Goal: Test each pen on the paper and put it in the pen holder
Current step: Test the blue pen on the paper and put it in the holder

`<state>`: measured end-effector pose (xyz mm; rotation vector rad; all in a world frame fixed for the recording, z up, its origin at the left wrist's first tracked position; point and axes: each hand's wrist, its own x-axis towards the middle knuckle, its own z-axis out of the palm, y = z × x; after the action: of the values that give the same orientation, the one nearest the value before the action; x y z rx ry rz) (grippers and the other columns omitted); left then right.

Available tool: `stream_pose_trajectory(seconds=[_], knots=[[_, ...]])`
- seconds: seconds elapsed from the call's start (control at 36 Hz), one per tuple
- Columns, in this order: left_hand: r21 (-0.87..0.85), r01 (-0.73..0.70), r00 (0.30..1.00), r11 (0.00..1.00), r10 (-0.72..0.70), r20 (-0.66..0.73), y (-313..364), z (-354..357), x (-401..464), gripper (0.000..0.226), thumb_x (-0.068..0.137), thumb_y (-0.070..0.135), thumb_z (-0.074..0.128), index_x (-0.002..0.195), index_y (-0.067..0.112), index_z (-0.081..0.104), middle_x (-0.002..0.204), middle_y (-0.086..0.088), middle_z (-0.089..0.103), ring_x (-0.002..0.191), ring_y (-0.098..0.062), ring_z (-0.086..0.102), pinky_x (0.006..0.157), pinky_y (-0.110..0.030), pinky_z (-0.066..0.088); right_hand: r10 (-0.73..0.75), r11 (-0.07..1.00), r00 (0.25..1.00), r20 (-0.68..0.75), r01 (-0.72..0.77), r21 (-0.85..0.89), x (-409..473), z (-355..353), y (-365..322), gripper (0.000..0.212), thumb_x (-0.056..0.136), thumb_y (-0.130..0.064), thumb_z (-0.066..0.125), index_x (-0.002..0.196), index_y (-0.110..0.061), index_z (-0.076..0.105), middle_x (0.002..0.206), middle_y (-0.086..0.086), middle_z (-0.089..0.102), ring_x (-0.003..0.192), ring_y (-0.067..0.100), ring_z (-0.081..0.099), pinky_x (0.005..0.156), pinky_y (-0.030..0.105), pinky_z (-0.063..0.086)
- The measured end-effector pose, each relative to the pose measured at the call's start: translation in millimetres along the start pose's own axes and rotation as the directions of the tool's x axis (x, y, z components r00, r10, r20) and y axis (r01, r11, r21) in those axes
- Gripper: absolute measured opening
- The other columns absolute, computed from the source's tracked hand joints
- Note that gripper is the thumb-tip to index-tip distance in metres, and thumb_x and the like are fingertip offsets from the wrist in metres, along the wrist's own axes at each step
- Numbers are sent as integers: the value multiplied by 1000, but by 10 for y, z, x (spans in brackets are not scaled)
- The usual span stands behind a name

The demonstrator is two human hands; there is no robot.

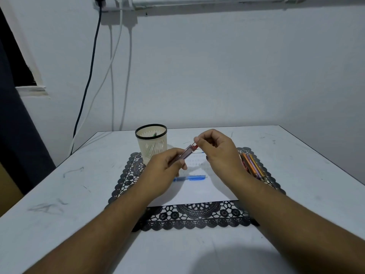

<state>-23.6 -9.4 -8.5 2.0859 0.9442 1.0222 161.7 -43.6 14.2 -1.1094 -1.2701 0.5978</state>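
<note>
- My left hand [167,165] grips the barrel of a red pen [188,152] and holds it tilted above the paper [197,190], so that its red end points up toward my other hand.
- My right hand [215,151] pinches that red end between thumb and forefinger — I judge this to be uncapping or clicking before the test stroke, though I cannot tell which.
- The paper lies on a black lace mat [197,216] on the table [59,194], directly under both hands, ready for the stroke.
- A blue pen [189,178] lies flat on the paper, near my left hand and touched by neither.
- The holder [152,143] stands upright at the mat's far left corner, within easy reach — one dark tip shows just inside the rim, the rest is hidden.
- A bundle of untested pens [252,165] lies on the mat's right edge, behind my right wrist.
</note>
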Motion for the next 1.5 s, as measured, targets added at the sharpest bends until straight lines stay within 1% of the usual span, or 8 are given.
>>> stream_pose_trajectory(seconds=[0.06,0.17,0.28,0.53,0.72,0.97,1.28,1.5], knots=[[-16,-12,1000,1000,12,16,-26,16,14,28,105,15,53,113,38,67,88,7,70,69,-26,57,65,-42,47,2,1000,1000,6,-2,-11,4,-5,3,11,97,-21,72,90,-12,71,62,-18,55,58,1,45,59,19,40],[-55,15,1000,998,-14,25,-40,40,38,29,104,13,51,106,39,66,83,7,67,64,-12,49,65,-37,39,14,1000,1000,19,-13,-29,13,-17,14,9,97,-23,71,92,-16,72,63,-19,56,61,4,45,65,30,42],[-102,34,998,994,-29,46,-81,42,29,21,102,20,51,106,33,67,84,1,67,64,-16,49,64,-39,38,31,999,999,42,-32,11,0,-5,20,4,95,-16,74,92,-14,73,67,-18,61,65,6,48,64,25,42],[-219,47,994,975,-25,103,-72,42,45,20,97,32,53,109,36,68,83,7,67,68,-15,49,68,-40,37,193,944,978,75,-206,257,21,-9,-39,8,92,-5,71,90,-12,74,83,6,72,75,13,59,52,24,40],[-250,69,994,966,-45,100,-66,43,26,22,106,14,52,114,26,68,82,5,65,67,-18,46,67,-37,35,201,948,978,54,-208,242,18,-25,-41,10,90,-6,73,91,-15,77,83,2,73,72,9,60,57,24,42],[-246,72,994,967,-48,102,-50,50,21,24,106,13,52,114,29,68,82,4,66,66,-18,47,66,-36,36,201,944,978,46,-206,258,11,-28,-36,11,91,-5,72,91,-14,78,83,2,73,72,9,60,58,25,43],[-274,94,992,957,-67,106,-15,41,17,23,107,13,52,117,28,67,85,0,68,67,-17,48,63,-31,38,172,939,985,13,-168,300,33,-35,-32,5,91,-10,74,92,-14,77,106,14,76,85,16,65,58,28,46],[-322,122,990,939,-91,109,47,44,-3,17,104,4,53,112,18,60,89,-6,74,63,-17,56,58,-22,45,186,938,983,12,-181,295,35,-48,-50,4,96,-11,69,94,-13,72,98,9,79,83,15,65,60,28,48]])
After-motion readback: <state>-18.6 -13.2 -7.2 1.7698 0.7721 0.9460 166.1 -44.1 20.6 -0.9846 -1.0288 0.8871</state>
